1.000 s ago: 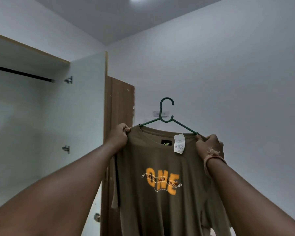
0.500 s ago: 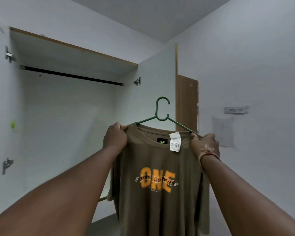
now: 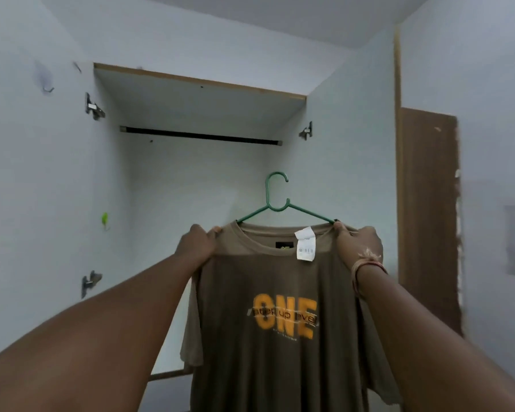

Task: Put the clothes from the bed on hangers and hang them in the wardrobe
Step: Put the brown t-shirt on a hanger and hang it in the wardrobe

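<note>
An olive-brown T-shirt (image 3: 280, 361) with an orange "ONE" print hangs on a green hanger (image 3: 275, 200), held up in front of the open wardrobe. My left hand (image 3: 197, 243) grips the shirt's left shoulder over the hanger arm. My right hand (image 3: 359, 243) grips the right shoulder the same way. The hanger's hook stands upright, below and to the right of the middle of the dark rail (image 3: 201, 134), apart from it. A white tag (image 3: 305, 243) dangles at the collar.
The wardrobe (image 3: 197, 81) is white inside, and nothing hangs on the rail. Its two doors stand open at left (image 3: 36, 173) and right (image 3: 354, 144), with metal hinges on them. A brown door (image 3: 428, 218) stands at the right.
The view has swung left, so the wardrobe opening now sits straight ahead. The shirt on its hanger, held by both hands, has come in front of the opening, below the rail.
</note>
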Action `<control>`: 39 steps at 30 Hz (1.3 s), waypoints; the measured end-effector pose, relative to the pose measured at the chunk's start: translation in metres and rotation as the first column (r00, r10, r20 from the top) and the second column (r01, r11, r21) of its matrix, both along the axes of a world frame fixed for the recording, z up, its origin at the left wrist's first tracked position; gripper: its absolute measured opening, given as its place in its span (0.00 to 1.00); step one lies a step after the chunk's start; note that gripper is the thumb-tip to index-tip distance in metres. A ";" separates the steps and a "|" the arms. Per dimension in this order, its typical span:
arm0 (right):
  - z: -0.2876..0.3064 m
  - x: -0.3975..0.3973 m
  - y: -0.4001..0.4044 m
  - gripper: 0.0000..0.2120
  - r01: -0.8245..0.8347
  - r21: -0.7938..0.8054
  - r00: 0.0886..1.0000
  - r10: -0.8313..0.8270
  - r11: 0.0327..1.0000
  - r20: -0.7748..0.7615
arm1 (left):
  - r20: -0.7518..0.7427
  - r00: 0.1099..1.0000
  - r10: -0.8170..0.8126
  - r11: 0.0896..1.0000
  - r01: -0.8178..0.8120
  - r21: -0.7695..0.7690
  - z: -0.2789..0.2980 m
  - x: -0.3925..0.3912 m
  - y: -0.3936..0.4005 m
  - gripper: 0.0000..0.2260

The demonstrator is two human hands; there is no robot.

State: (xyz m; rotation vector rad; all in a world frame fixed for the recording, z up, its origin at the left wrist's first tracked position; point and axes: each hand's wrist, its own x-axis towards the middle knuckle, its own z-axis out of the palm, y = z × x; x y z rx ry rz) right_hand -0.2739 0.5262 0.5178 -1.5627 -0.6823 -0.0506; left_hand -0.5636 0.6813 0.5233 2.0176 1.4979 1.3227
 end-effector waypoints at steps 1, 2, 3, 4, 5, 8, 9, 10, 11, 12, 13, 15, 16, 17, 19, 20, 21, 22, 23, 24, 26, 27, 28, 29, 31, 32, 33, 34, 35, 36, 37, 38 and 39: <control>0.003 0.006 0.016 0.25 -0.021 0.011 1.000 0.021 1.000 -0.015 | 0.013 1.000 -0.007 0.997 0.008 -0.075 0.005 0.000 0.010 0.31; 0.006 0.013 0.032 0.26 -0.035 0.017 0.999 0.035 0.999 -0.019 | 0.020 1.000 -0.022 0.993 0.024 -0.114 0.009 0.002 0.019 0.33; 0.009 0.019 0.049 0.26 -0.053 0.021 0.998 0.053 0.998 -0.015 | 0.031 0.999 -0.037 0.992 0.040 -0.120 0.014 0.002 0.026 0.33; 0.011 0.024 0.067 0.27 -0.070 0.031 0.998 0.070 0.997 -0.006 | 0.049 0.997 -0.056 0.992 0.061 -0.111 0.017 0.001 0.033 0.31; 0.013 0.028 0.082 0.27 -0.084 0.039 0.996 0.084 0.996 -0.003 | 0.082 0.993 -0.083 0.990 0.092 -0.106 0.018 -0.001 0.038 0.28; 0.012 0.039 0.130 0.28 -0.148 0.053 0.989 0.149 0.988 -0.021 | 0.251 0.958 -0.137 0.990 0.144 -0.008 0.014 -0.004 0.059 0.19; 0.011 0.039 0.146 0.29 -0.175 0.067 0.984 0.177 0.982 -0.034 | 0.283 0.952 -0.121 0.993 0.117 0.030 0.014 -0.008 0.066 0.17; 0.011 0.040 0.156 0.30 -0.197 0.075 0.979 0.200 0.978 -0.035 | 0.302 0.948 -0.099 0.995 0.090 0.046 0.014 -0.010 0.070 0.16; 0.009 0.037 0.171 0.31 -0.223 0.075 0.973 0.227 0.972 -0.044 | 0.304 0.950 -0.068 0.997 0.058 0.044 0.015 -0.013 0.076 0.16; 0.007 0.034 0.186 0.32 -0.245 0.075 0.967 0.249 0.967 -0.051 | 0.296 0.955 -0.033 0.999 0.019 0.050 0.016 -0.014 0.083 0.17; 0.006 0.030 0.203 0.32 -0.268 0.069 0.961 0.272 0.961 -0.054 | 0.282 0.959 0.025 0.998 -0.040 0.050 0.019 -0.017 0.091 0.18; 0.007 0.017 0.232 0.30 -0.330 0.065 0.942 0.334 0.942 -0.044 | 0.262 0.953 0.154 0.982 -0.177 0.067 0.023 -0.024 0.105 0.19; 0.008 0.009 0.248 0.27 -0.369 0.061 0.928 0.371 0.928 -0.030 | 0.256 0.943 0.212 0.967 -0.240 0.084 0.025 -0.030 0.114 0.19; 0.009 0.002 0.261 0.24 -0.402 0.054 0.915 0.403 0.914 -0.012 | 0.248 0.930 0.270 0.948 -0.302 0.099 0.027 -0.034 0.122 0.18; 0.012 -0.015 0.288 0.20 -0.472 0.023 0.881 0.471 0.881 0.040 | 0.246 0.898 0.366 0.908 -0.402 0.118 0.031 -0.048 0.141 0.14; 0.013 -0.023 0.300 0.20 -0.502 -0.006 0.863 0.501 0.865 0.067 | 0.248 0.884 0.395 0.891 -0.435 0.129 0.032 -0.055 0.151 0.12; 0.014 -0.034 0.313 0.22 -0.539 -0.034 0.836 0.539 0.842 0.102 | 0.258 0.873 0.414 0.877 -0.459 0.144 0.035 -0.064 0.163 0.10; 0.014 -0.045 0.322 0.26 -0.581 -0.067 0.798 0.584 0.811 0.151 | 0.272 0.860 0.431 0.862 -0.482 0.156 0.038 -0.073 0.176 0.09; 0.015 -0.056 0.334 0.33 -0.623 -0.111 0.747 0.631 0.774 0.208 | 0.291 0.846 0.447 0.847 -0.505 0.167 0.040 -0.081 0.189 0.09; 0.016 -0.065 0.347 0.40 -0.652 -0.172 0.694 0.672 0.739 0.259 | 0.306 0.832 0.463 0.829 -0.529 0.183 0.044 -0.090 0.203 0.09; 0.019 -0.082 0.374 0.49 -0.648 -0.281 0.628 0.706 0.707 0.327 | 0.294 0.820 0.492 0.797 -0.560 0.226 0.052 -0.107 0.227 0.10; 0.021 -0.090 0.390 0.49 -0.634 -0.298 0.627 0.699 0.714 0.344 | 0.274 0.830 0.486 0.795 -0.550 0.257 0.057 -0.116 0.241 0.10; 0.027 -0.098 0.409 0.45 -0.617 -0.284 0.641 0.678 0.734 0.358 | 0.254 0.847 0.467 0.795 -0.528 0.299 0.065 -0.126 0.257 0.10; 0.034 -0.105 0.429 0.41 -0.609 -0.247 0.659 0.654 0.754 0.370 | 0.227 0.872 0.434 0.805 -0.489 0.337 0.074 -0.135 0.272 0.09; 0.050 -0.118 0.467 0.31 -0.606 -0.148 0.697 0.611 0.782 0.376 | 0.119 0.922 0.368 0.832 -0.383 0.402 0.095 -0.149 0.298 0.06; 0.058 -0.123 0.487 0.27 -0.608 -0.106 0.708 0.598 0.786 0.376 | 0.037 0.936 0.349 0.842 -0.331 0.426 0.104 -0.155 0.311 0.07; 0.067 -0.129 0.506 0.24 -0.612 -0.079 0.711 0.591 0.787 0.381 | -0.048 0.936 0.348 0.851 -0.294 0.434 0.112 -0.160 0.322 0.13; 0.076 -0.133 0.524 0.23 -0.611 -0.071 0.714 0.588 0.789 0.380 | -0.122 0.928 0.353 0.865 -0.274 0.421 0.119 -0.165 0.331 0.21; 0.084 -0.135 0.539 0.23 -0.605 -0.077 0.716 0.584 0.792 0.382 | -0.177 0.916 0.361 0.876 -0.267 0.402 0.124 -0.169 0.338 0.30; 0.093 -0.138 0.556 0.24 -0.601 -0.093 0.713 0.585 0.794 0.388 | -0.223 0.901 0.371 0.880 -0.265 0.393 0.129 -0.175 0.347 0.37; 0.101 -0.139 0.572 0.26 -0.598 -0.107 0.705 0.585 0.795 0.402 | -0.268 0.881 0.391 0.880 -0.271 0.391 0.133 -0.180 0.356 0.42; 0.108 -0.140 0.588 0.28 -0.596 -0.130 0.688 0.588 0.792 0.426 | -0.303 0.859 0.413 0.876 -0.285 0.389 0.137 -0.187 0.366 0.44; 0.116 -0.142 0.604 0.30 -0.594 -0.157 0.665 0.591 0.789 0.457 | -0.332 0.835 0.438 0.871 -0.305 0.384 0.143 -0.193 0.375 0.45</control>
